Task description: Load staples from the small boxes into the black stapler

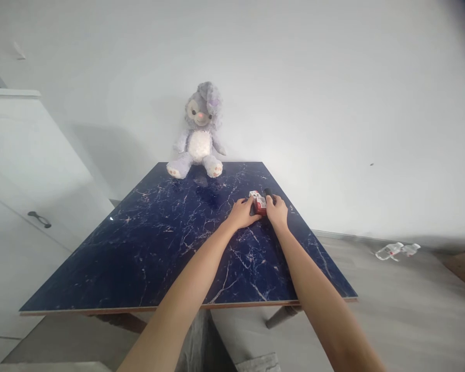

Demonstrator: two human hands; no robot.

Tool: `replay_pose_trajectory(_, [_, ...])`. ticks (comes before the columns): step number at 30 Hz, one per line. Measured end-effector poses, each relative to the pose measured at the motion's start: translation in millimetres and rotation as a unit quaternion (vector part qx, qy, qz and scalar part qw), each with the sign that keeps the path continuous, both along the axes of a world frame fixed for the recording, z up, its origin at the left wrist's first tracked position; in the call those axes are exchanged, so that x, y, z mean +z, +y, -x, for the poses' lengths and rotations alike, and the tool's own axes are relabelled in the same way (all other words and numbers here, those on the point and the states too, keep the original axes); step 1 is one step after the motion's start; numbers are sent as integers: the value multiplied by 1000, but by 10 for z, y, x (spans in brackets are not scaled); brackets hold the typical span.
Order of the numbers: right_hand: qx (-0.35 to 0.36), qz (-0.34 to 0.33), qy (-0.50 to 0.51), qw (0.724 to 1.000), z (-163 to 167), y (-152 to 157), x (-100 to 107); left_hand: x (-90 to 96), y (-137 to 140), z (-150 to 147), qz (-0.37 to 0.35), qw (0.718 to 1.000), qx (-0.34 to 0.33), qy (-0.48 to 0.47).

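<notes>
Tabletop: broadest leftward
Back edge: plush rabbit
Your left hand: grasping carton
Right hand: clasping black object

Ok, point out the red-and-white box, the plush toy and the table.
Red-and-white box [261, 205]: head view, on its pale upper face.
Plush toy [200, 145]: head view, on its white belly.
Table [132, 258]: head view, on its bare dark-blue top.
</notes>
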State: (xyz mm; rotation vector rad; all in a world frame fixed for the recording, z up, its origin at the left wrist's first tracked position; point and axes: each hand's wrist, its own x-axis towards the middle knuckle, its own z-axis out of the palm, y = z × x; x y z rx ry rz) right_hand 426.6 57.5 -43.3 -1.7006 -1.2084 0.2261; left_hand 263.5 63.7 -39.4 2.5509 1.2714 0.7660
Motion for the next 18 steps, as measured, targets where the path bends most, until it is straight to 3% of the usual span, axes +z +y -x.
replay_pose_trajectory(2, [-32, -46, -6, 998, 10, -51, 48, 4, -18, 149, -21, 1000, 15, -16])
replay_pose_trajectory(5, [-64, -148, -83, 983, 143, -198, 127, 37, -22, 691, -66, 997, 43, -12])
replay_pose_trajectory(7, [-10, -197, -160, 967, 347, -308, 162, 73, -20, 1189, -79, 993, 91, 17])
replay_pose_trajectory(9, [104, -213, -237, 942, 631, -379, 180, 105, -27, 1639, -68, 979, 186, 40])
replay_pose_trajectory(11, [237, -185, -302, 905, 943, -371, 186, 118, -39, 1915, -49, 962, 262, 57])
replay_pose_trajectory(13, [291, -133, -336, 886, 1216, -274, 182, 107, -46, 1984, -44, 957, 278, 66])
replay_pose_trajectory(18, [214, 33, -345, 913, 1498, 83, 119, 10, -48, 1756, -49, 977, 185, 96])
